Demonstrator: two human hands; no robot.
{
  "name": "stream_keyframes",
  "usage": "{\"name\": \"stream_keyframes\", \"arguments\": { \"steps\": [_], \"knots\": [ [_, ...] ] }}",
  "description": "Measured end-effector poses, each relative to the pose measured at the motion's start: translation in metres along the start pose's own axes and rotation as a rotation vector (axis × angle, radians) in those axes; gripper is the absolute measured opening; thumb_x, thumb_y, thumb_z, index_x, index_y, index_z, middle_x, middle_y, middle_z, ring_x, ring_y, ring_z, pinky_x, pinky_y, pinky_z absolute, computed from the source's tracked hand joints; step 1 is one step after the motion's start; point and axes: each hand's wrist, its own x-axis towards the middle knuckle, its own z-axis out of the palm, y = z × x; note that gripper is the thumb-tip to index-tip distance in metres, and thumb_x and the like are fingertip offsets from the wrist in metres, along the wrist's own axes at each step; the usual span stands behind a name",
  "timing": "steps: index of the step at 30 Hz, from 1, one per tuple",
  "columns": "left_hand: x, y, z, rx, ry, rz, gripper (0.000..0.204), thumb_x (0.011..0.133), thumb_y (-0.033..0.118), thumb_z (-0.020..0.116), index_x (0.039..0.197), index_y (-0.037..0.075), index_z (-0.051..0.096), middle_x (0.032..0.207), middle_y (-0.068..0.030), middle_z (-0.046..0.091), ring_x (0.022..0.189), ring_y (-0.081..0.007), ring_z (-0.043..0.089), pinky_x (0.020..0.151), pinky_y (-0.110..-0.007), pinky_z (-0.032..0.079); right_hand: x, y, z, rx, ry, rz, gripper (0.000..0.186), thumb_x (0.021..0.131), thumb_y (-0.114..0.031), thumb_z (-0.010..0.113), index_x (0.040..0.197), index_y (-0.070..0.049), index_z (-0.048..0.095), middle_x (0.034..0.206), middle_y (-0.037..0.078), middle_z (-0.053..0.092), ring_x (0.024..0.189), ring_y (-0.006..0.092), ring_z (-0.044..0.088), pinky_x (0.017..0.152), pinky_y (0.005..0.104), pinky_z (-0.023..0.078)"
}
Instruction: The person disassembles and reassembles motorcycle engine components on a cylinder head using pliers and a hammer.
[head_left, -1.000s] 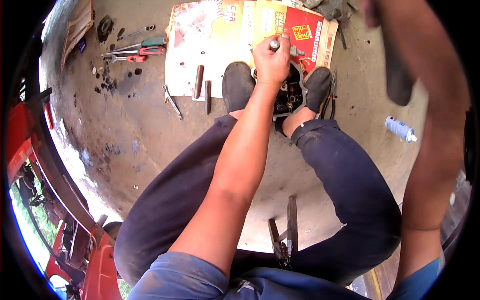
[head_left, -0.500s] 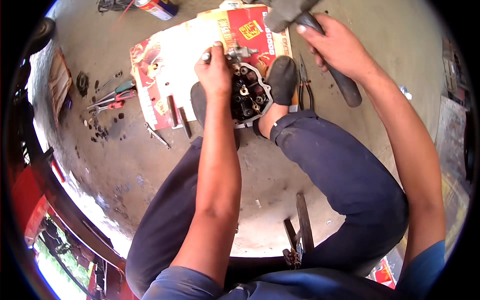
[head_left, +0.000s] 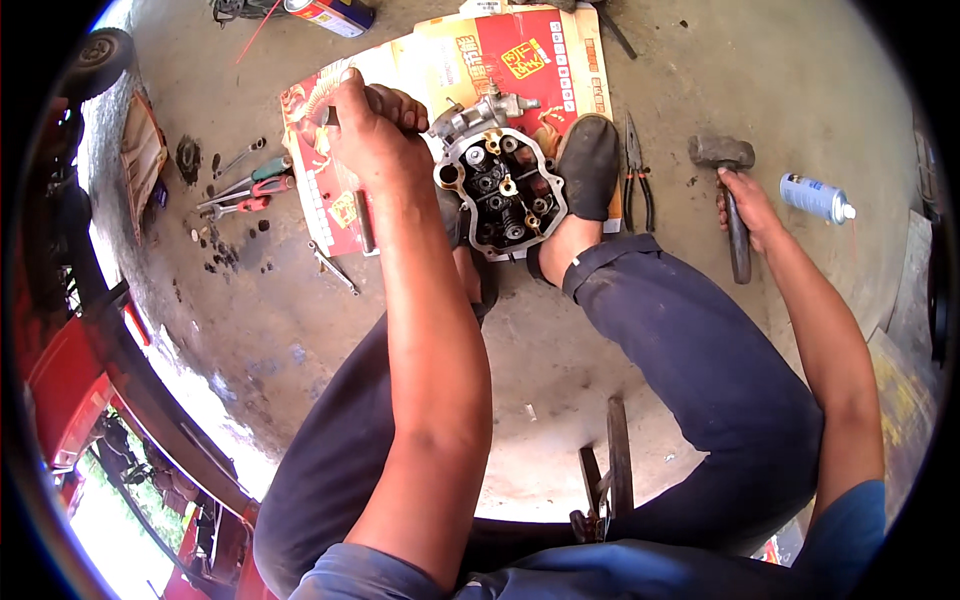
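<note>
My left hand [head_left: 375, 130] is closed over the cardboard, left of the engine cylinder head. A dark stub of what looks like a short metal rod [head_left: 333, 117] shows at its side; the fist hides the rest. At right, my right hand [head_left: 752, 208] grips the handle of a club hammer [head_left: 722, 152], low beside the floor; I cannot tell whether it touches down. The cylinder head [head_left: 508, 187], its oily inside facing up, sits between my dark shoes [head_left: 588, 160]. A grey metal fitting [head_left: 470, 118] adjoins its far side.
Red and yellow cardboard [head_left: 440, 60] lies beneath. Pliers [head_left: 634, 170] are right of my shoe, a spray can [head_left: 815, 198] farther right. Screwdrivers [head_left: 262, 187], a metal bar [head_left: 364, 222] and a wrench [head_left: 333, 268] lie left. Another can [head_left: 335, 15] stands at the far edge.
My right hand has lowered the hammer from above the cardboard to the right, near the floor. My left hand has moved left, away from the cylinder head, still closed.
</note>
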Motion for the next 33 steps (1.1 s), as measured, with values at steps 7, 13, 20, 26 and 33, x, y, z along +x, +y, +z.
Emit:
{"name": "stream_keyframes", "arguments": {
  "steps": [7,13,20,26,33],
  "knots": [
    [-0.012,0.001,0.01,0.006,-0.01,-0.007,0.034,0.098,0.02,0.066,0.073,0.01,0.047,0.055,0.0016,0.043,0.041,-0.0098,0.037,0.039,-0.029,0.032,0.011,0.005,0.006,-0.575,0.134,-0.064,0.047,0.101,-0.046,0.059,0.104,0.001,0.06,0.083,0.015,0.067,0.068,0.0284,0.069,0.064,0.0407,0.057],
    [0.015,0.038,0.036,0.065,-0.097,-0.012,0.032,0.098,0.02,0.067,0.075,0.009,0.047,0.055,0.0019,0.043,0.04,-0.0096,0.037,0.039,-0.029,0.031,-0.005,-0.012,0.01,-1.319,0.223,-0.199,0.054,0.098,-0.047,0.059,0.104,0.005,0.072,0.108,0.029,0.071,0.101,0.0423,0.07,0.089,0.05,0.056],
    [0.081,0.111,0.04,1.128,-0.661,-0.094,0.035,0.092,0.037,0.073,0.091,0.002,0.069,0.063,-0.0078,0.063,0.051,-0.0201,0.059,0.05,-0.036,0.046,-0.034,-0.067,0.027,-1.31,0.164,-0.467,0.038,0.092,-0.036,0.069,0.102,0.0,0.071,0.103,0.023,0.073,0.1,0.0415,0.069,0.087,0.0507,0.055],
    [0.021,0.161,-0.007,1.561,-0.931,0.056,0.046,0.091,0.045,0.073,0.095,-0.001,0.071,0.081,-0.0201,0.071,0.073,-0.0318,0.068,0.073,-0.043,0.054,-0.096,-0.127,0.08,-1.073,0.042,-0.642,0.035,0.093,-0.034,0.07,0.103,-0.001,0.071,0.102,0.021,0.073,0.099,0.0382,0.07,0.086,0.0484,0.055],
    [-0.056,0.07,-0.125,1.155,-0.604,-0.152,0.037,0.094,0.032,0.073,0.09,-0.003,0.064,0.069,-0.0192,0.062,0.062,-0.0245,0.056,0.064,-0.041,0.048,-0.118,-0.11,0.182,-1.04,-0.123,-0.849,0.024,0.091,-0.025,0.071,0.102,-0.004,0.066,0.103,0.017,0.07,0.098,0.0393,0.068,0.084,0.0496,0.055]
  ]
}}
